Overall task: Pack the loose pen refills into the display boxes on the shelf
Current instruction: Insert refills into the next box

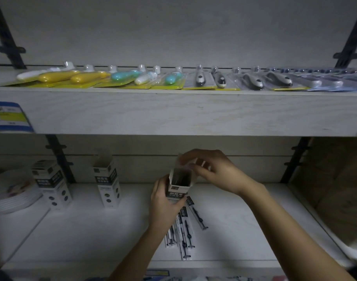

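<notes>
Head view: the left hand (165,201) has its grip wrapped round the lower body of a display box (178,187). It holds the box upright over the middle of the lower shelf (92,230), with the open mouth tipped toward the camera. Dark refills already show inside. The right hand (212,169) reaches in from the right, and its fingertips look closed in a pinch on the box's top flap (180,159). I judge it holds the flap back so that nothing blocks the mouth while the box is loaded.

The loose pen refills (185,232) lie fanned out toward the shelf's front edge, partly under the left wrist, so the reach to them is short.

Toward the back left stand 2 more boxes. The left box (52,183) looks closed, and the open box (108,181) has its flap up. A stack of white discs (13,193), perhaps plates, sits at the left edge.

Bare shelf runs from the refills to the right edge, which gives the right arm free sideways room. The front edge of the upper shelf (193,112), which carries blister packs (133,78), hangs over the hands. Lifting the box high would be cramped, so I judge that drawing it forward is easier.
</notes>
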`<control>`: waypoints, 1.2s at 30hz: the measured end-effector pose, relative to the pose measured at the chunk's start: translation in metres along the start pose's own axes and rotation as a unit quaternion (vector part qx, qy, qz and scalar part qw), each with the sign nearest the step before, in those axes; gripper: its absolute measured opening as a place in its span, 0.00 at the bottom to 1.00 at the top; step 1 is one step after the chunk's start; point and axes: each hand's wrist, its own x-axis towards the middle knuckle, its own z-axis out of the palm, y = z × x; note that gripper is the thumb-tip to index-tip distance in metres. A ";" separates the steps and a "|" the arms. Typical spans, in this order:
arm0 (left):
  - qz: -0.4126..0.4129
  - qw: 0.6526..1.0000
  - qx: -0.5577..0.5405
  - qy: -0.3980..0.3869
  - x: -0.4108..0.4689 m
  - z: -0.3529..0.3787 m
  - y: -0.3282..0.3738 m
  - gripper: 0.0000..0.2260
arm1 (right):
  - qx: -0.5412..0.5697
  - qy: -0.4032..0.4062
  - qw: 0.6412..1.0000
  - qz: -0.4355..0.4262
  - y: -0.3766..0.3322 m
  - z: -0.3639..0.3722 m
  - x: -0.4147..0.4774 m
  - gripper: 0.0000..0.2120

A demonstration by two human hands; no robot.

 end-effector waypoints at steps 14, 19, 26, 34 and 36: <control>-0.039 0.999 0.018 0.019 0.003 -0.016 -0.016 0.25 | 0.073 0.119 0.932 0.335 0.108 0.086 -0.025 0.10; -0.044 0.998 0.036 0.027 0.002 -0.025 -0.018 0.25 | -0.044 0.062 0.903 0.423 0.135 0.131 -0.035 0.10; -0.059 0.997 0.039 0.029 0.000 -0.030 -0.024 0.25 | -0.126 0.002 0.875 0.467 0.129 0.161 -0.041 0.15; -0.054 0.997 0.043 0.026 0.000 -0.034 -0.026 0.24 | -0.096 -0.024 0.868 0.487 0.132 0.161 -0.040 0.13; -0.046 0.998 0.044 0.027 0.000 -0.034 -0.026 0.24 | -0.084 -0.037 0.863 0.498 0.133 0.156 -0.040 0.12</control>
